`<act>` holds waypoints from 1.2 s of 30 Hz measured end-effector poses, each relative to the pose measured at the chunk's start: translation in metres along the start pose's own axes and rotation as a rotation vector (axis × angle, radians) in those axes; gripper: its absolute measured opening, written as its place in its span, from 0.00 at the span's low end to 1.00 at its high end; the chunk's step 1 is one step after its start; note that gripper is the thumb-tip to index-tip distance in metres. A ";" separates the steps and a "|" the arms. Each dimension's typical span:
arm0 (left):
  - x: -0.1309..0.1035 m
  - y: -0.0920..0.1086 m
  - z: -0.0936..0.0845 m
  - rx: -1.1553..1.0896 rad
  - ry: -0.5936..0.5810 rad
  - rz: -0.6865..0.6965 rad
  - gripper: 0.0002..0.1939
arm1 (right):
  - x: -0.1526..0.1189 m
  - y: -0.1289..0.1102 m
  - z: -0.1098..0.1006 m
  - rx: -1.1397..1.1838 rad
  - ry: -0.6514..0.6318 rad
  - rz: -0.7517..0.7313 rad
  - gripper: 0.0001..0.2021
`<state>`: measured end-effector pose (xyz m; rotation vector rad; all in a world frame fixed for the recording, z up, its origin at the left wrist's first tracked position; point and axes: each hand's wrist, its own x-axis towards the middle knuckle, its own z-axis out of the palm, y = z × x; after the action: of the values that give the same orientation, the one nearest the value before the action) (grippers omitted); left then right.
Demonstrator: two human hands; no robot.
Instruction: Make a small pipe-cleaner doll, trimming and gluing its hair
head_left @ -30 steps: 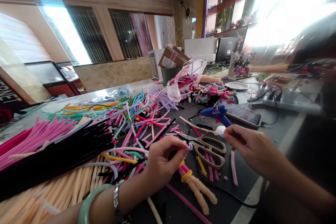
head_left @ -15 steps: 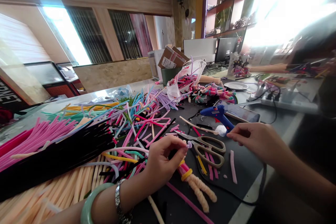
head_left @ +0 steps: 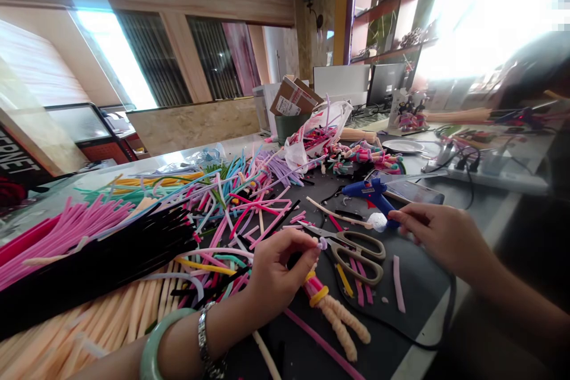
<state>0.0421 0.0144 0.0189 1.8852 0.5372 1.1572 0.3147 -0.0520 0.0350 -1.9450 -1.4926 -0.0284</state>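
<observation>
My left hand (head_left: 282,264) pinches a small curled lilac piece of pipe cleaner (head_left: 322,243) between thumb and forefinger. Just below lies a pipe cleaner doll (head_left: 318,294) with a pink and yellow body and twisted peach legs; its upper end is hidden by my hand. My right hand (head_left: 434,234) has its fingers closed at the butt of the blue glue gun (head_left: 371,190), which rests on its side on the dark mat. Between both hands lie scissors (head_left: 358,252) with grey-beige handles, blades partly spread. A whitish lump (head_left: 377,222) sits beside the gun's handle.
Bundles of black (head_left: 102,261), pink (head_left: 84,219) and peach pipe cleaners (head_left: 133,303) fill the left side. Loose colored pieces are strewn across the middle. A phone (head_left: 416,191), a power strip (head_left: 494,175) and a black cord (head_left: 414,341) lie at the right.
My right hand has moved slightly up onto the glue gun's handle end. My left hand keeps its pinch in about the same place. The view has shifted a little.
</observation>
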 end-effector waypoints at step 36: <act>0.002 -0.004 0.000 -0.166 0.046 -0.151 0.03 | 0.038 0.031 0.040 0.103 0.005 0.067 0.10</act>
<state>0.0435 0.0183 0.0165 1.6512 0.5805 1.1124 0.3396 -0.0023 0.0048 -1.9090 -1.3975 0.0713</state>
